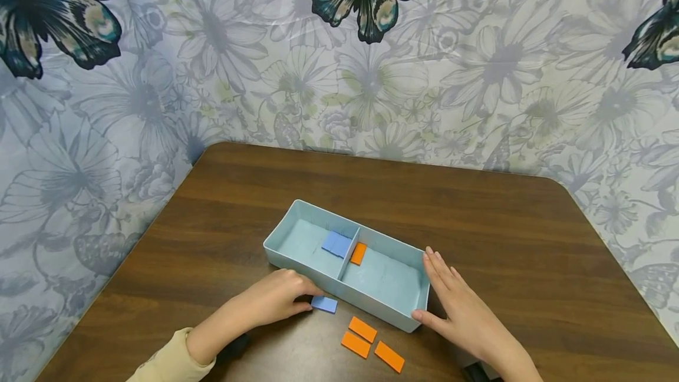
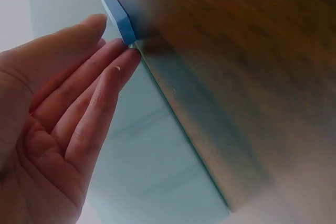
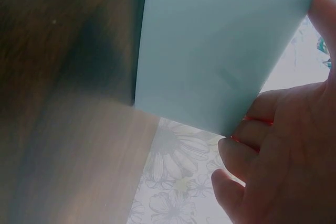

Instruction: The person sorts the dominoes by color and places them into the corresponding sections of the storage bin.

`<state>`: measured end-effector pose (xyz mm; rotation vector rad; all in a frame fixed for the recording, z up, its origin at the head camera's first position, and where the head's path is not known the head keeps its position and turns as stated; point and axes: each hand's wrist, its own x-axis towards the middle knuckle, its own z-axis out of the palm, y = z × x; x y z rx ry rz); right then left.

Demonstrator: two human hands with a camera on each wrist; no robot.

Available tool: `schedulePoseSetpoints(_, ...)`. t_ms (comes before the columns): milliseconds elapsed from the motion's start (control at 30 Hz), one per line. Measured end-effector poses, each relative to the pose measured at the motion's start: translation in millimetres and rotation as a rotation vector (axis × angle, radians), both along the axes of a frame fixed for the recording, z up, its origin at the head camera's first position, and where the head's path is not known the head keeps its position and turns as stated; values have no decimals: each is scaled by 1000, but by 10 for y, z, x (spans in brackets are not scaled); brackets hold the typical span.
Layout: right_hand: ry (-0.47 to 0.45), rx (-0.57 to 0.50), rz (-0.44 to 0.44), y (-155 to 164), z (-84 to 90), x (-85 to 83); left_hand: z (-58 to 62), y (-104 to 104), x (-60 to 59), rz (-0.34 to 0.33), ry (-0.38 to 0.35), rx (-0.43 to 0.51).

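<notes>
A light blue two-compartment box sits at an angle on the table. In its left compartment lie blue tiles, and an orange tile is against the divider in the right one. My left hand pinches the left end of another blue tile in front of the box, thumb and fingertips at its edge in the left wrist view. My right hand rests against the box's right end, thumb by the near corner, straight fingers by the far one.
Three orange tiles lie on the brown wooden table in front of the box. Behind the table hangs a floral cloth with butterflies. Something dark shows beneath my right wrist.
</notes>
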<state>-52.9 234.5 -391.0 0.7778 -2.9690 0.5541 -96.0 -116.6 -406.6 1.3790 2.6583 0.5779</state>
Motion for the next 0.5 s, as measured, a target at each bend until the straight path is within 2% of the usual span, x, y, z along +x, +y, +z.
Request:
schedulePoseSetpoints(300, 11, -2, 7, 6, 0, -7, 28, 23, 15, -25, -33, 11)
schedulePoseSetpoints(500, 12, -2, 9, 7, -11, -7, 48, 47, 28, -45, -136, 47)
